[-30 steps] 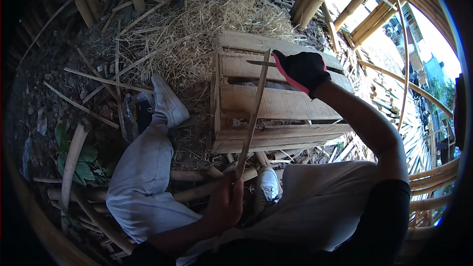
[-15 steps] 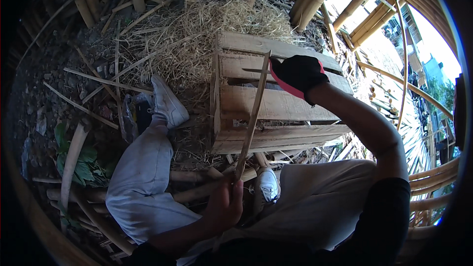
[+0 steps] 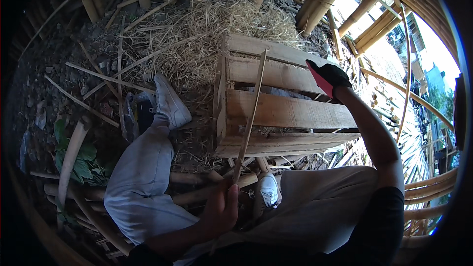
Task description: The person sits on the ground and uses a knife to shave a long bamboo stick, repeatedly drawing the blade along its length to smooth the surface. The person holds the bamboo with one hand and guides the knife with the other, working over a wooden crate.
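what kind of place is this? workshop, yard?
Probably an outdoor bamboo-working yard or open shed. Bamboo poles lean all around, dry straw and split strips litter the dirt, and a wooden slat crate sits by the seated person, whose left hand grips a thin bamboo strip.

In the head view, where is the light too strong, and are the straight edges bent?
Head view: sky at the upper right is blown out white; the crate lies in even shade; the bamboo poles curve near the rim; the corners are black; the left hand looks slightly soft.
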`<state>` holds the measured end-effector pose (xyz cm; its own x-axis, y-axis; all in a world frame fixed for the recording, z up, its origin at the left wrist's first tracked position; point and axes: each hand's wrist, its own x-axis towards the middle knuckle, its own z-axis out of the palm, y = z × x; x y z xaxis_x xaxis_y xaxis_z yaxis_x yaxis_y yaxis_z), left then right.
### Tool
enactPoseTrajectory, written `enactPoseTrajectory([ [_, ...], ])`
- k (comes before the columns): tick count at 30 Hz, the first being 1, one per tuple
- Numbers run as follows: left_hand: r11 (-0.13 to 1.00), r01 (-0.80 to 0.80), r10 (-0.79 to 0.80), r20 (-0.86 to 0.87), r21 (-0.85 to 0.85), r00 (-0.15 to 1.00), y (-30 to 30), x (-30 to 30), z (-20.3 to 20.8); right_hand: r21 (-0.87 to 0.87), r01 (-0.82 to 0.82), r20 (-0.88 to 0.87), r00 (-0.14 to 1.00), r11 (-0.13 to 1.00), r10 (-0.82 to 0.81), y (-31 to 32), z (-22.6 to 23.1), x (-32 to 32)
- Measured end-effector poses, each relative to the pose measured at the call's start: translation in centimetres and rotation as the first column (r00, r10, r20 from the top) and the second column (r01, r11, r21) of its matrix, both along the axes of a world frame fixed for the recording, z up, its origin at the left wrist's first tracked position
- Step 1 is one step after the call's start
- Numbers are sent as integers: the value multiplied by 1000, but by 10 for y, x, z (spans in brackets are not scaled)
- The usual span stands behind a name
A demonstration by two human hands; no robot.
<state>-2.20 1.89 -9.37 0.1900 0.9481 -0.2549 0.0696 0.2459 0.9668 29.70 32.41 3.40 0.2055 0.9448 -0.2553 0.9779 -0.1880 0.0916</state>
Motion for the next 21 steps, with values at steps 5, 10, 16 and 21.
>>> enactPoseTrajectory([
  [5, 943, 119, 30, 432, -312, 901, 3, -5, -5, 231, -345, -297, 866, 910, 404, -20, -6, -4],
  [10, 858, 178, 133, 544, -481, 828, 10, -12, 11, 170, -665, -211, 697, 728, 686, -64, -22, -82],
  [16, 828, 245, 119, 585, -505, 802, 16, -15, 10, -160, -698, -207, 715, 698, 668, -118, -18, -150],
  [21, 842, 208, 102, 526, -498, 844, 14, -7, 11, -96, -690, -122, 723, 717, 680, -117, -25, -147],
])
